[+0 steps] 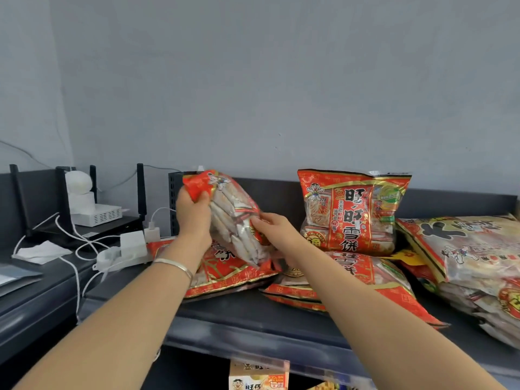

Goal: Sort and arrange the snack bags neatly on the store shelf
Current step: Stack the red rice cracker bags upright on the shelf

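A red and clear snack bag (235,220) is held tilted above the dark top shelf (247,311). My left hand (194,212) grips its red top corner. My right hand (271,225) pinches its right edge lower down. Under it a flat red bag (225,274) lies on the shelf. Another flat bag (374,280) lies to the right, beneath my right forearm. One red bag (351,211) stands upright against the shelf's back wall. A large pale bag (478,263) lies at the far right.
Left of the bags sit white power adapters and cables (123,249), a black router with antennas (92,218), a white box (97,213) and a tissue (42,251). The grey wall (253,80) rises behind. A boxed product (259,375) shows on the shelf below.
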The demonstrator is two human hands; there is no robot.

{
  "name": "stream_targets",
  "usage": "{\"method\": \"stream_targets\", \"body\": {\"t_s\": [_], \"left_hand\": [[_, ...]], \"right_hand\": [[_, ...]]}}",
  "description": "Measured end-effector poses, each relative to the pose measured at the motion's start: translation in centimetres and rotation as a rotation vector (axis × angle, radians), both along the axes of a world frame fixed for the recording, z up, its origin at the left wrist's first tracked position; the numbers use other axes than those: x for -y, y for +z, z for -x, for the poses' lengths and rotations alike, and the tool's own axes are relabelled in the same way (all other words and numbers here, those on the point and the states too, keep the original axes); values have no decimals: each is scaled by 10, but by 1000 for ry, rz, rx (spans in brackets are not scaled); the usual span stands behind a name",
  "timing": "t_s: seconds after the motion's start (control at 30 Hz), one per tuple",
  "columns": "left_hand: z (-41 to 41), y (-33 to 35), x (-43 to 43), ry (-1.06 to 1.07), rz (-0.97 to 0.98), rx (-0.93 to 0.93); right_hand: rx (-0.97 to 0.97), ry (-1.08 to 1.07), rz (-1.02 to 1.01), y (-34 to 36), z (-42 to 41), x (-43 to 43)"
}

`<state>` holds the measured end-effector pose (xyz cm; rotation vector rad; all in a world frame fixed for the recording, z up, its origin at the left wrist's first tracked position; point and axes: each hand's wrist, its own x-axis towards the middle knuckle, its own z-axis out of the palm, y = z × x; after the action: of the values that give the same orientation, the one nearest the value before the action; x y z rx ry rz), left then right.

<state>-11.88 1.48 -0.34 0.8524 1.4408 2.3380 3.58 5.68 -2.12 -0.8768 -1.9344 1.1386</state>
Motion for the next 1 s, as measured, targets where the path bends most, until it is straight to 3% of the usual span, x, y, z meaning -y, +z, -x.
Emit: {"method": "stream_targets", "body": {"t_s": [0.1, 0.17, 0.27, 0.37, 0.43, 0.6, 0.7, 0.8, 0.87, 1.0], "left_hand": [[26, -15, 20, 179, 100, 87], [40, -33, 37, 336, 312, 26], [51, -52, 57, 536, 629, -404], [47, -54, 64, 570, 753, -920], [40, -51, 61, 574, 775, -1125], [2, -41, 50, 449, 610, -1282], [-28, -37, 39, 331, 516, -1385], [-62, -34, 27, 84, 396, -1427], [-86, -35, 19, -109, 411, -1430], [-128, -43, 7, -459, 621, -1499]], "right_hand": [[256, -5, -281, 0, 30, 5], [466, 24, -385, -6, 44, 7], [540, 14, -372, -12, 52, 5], [500, -13, -396, -14, 54, 4], [433, -20, -411, -12, 52, 6], [351, -56, -389, 0, 18, 5], [444, -110, -414, 7, -18, -6], [599, -141, -418, 8, -62, -17], [679, -152, -414, 7, -91, -21], [859, -178, -388, 4, -142, -26]]}}
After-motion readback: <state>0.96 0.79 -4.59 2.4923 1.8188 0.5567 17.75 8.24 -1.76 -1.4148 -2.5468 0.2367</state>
